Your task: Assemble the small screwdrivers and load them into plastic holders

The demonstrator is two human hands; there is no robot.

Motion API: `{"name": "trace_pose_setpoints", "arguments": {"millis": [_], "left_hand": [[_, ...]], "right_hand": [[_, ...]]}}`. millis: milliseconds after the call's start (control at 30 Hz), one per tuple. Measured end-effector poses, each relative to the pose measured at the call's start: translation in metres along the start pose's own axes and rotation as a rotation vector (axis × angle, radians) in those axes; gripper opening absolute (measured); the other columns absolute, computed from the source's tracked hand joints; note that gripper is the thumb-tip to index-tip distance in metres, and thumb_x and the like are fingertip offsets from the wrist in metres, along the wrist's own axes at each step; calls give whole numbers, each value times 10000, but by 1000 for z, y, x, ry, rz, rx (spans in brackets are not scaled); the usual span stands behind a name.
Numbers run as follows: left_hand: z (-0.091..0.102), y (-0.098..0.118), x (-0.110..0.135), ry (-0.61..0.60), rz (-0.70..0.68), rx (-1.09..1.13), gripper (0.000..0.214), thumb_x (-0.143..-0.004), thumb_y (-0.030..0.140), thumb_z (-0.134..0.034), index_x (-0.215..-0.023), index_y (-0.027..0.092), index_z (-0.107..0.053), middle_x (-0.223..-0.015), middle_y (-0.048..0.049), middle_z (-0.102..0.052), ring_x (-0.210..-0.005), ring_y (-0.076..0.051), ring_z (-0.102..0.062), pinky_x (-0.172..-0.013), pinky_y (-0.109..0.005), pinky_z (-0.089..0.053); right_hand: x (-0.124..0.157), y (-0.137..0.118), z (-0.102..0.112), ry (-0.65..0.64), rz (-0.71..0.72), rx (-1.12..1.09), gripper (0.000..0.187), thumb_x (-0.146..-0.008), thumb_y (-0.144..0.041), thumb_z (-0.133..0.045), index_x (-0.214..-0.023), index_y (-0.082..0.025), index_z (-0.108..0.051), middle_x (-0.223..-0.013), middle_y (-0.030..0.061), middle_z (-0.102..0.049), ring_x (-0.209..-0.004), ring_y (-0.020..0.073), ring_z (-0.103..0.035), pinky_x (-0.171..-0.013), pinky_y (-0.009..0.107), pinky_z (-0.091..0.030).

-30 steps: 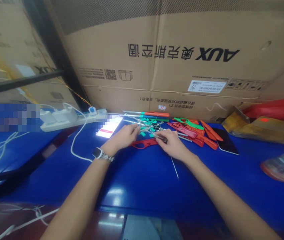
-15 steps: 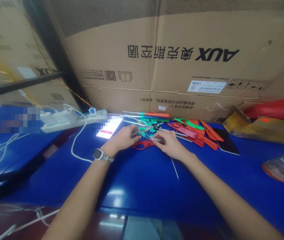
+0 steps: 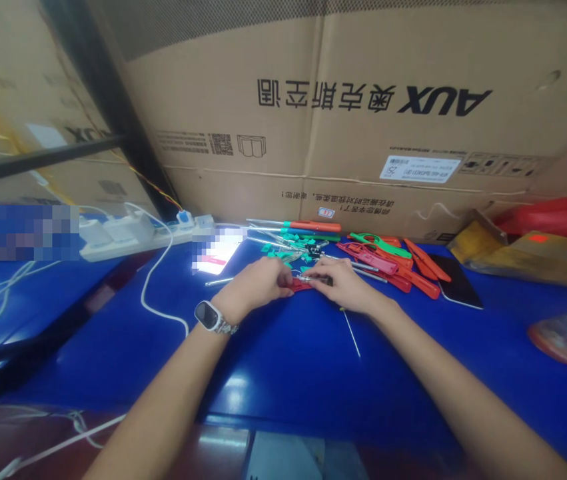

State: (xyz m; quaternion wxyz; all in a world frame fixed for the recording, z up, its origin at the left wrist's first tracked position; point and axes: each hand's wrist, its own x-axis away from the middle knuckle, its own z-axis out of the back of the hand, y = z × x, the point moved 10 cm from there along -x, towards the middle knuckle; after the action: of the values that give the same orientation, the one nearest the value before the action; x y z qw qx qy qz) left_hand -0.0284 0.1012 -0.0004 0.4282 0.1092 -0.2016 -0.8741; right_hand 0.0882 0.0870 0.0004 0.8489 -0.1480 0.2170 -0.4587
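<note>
My left hand (image 3: 258, 288), with a watch on its wrist, is curled closed over a red plastic handle piece (image 3: 301, 285) lying on the blue table (image 3: 288, 360). My right hand (image 3: 340, 285) pinches a thin metal rod whose end points toward my left hand. The two hands nearly meet over the red piece. Just behind them lies a pile of small teal parts and metal rods (image 3: 293, 250). A loose thin rod (image 3: 350, 333) rests on the table below my right wrist.
Red and green plastic handles (image 3: 388, 261) and long screwdriver-like tools (image 3: 308, 228) lie by a big cardboard box (image 3: 363, 120). Two phones, one lit (image 3: 216, 257), one dark (image 3: 456, 283), a power strip with chargers (image 3: 128, 237) and white cables sit around.
Both hands drew closer together and slightly toward me over the red piece. A metal rod now shows left of my left hand.
</note>
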Motion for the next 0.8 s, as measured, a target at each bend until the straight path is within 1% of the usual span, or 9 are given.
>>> {"name": "trace_pose_setpoints", "arguments": {"millis": [100,200,267,333,400,500,567,700,800], "left_hand": [[-4,-3,-1,-20,-27,20,164,-782,190,-654,-899,226,-764,-887,-29,-745,-793,-187,-645,-674,-278,-428],[-6,-6,-1,-37,-55,67,203,-772,153,-635,-916,207,-768,-905,-41,-751,-810,-182,-658,-727,-275,-456],[-6,-7,-1,-40,-61,86,205,-777,151,-628,-918,200,-769,-911,-47,-753,-808,-180,-664,-741,-276,-465],[-5,-8,-1,-37,-60,92,202,-782,151,-626,-915,199,-769,-912,-50,-754,-806,-182,-667,-741,-279,-470],[-5,-8,0,-39,-59,95,200,-784,148,-626,-912,202,-770,-906,-49,-755,-806,-186,-669,-735,-281,-473],[-5,-7,0,-41,-62,103,208,-785,136,-625,-914,205,-773,-901,-43,-758,-812,-188,-671,-740,-282,-477],[-4,-6,0,-35,-61,108,213,-778,123,-627,-906,205,-777,-901,-41,-760,-813,-188,-672,-740,-282,-477],[-3,-6,0,-21,-57,129,200,-764,113,-636,-867,202,-782,-870,-39,-759,-786,-185,-672,-713,-279,-479],[-4,-7,-1,-19,-65,132,191,-767,115,-634,-854,199,-782,-861,-40,-760,-779,-184,-673,-711,-278,-482]], "right_hand": [[-1,1,1,15,0,-34,234,-923,-205,-607,-1141,-213,-692,-966,57,-701,-916,202,-629,-877,384,-381],[-1,1,2,28,-3,-58,151,-895,-203,-652,-1039,-204,-699,-895,31,-718,-860,187,-641,-920,412,-367],[-1,0,2,21,-1,-82,96,-904,-222,-648,-974,-203,-711,-869,27,-726,-837,182,-643,-901,397,-383],[-1,-1,2,19,5,-130,122,-931,-251,-618,-987,-206,-717,-886,36,-736,-836,183,-645,-850,363,-411],[-1,-3,1,17,18,-144,164,-961,-276,-576,-1016,-213,-717,-931,47,-736,-877,193,-641,-845,358,-419],[1,-4,-3,30,23,-80,192,-989,-271,-532,-1034,-222,-712,-967,51,-707,-969,212,-613,-929,405,-377],[2,-3,-4,52,8,-40,202,-997,-275,-518,-1035,-228,-711,-978,54,-674,-992,213,-594,-953,424,-350],[5,-6,-6,73,7,32,204,-985,-319,-543,-1101,-253,-697,-1030,64,-627,-1020,220,-569,-945,423,-332],[4,-12,-9,61,33,65,217,-984,-286,-540,-1148,-258,-679,-1033,60,-639,-1015,221,-569,-937,420,-323]]}}
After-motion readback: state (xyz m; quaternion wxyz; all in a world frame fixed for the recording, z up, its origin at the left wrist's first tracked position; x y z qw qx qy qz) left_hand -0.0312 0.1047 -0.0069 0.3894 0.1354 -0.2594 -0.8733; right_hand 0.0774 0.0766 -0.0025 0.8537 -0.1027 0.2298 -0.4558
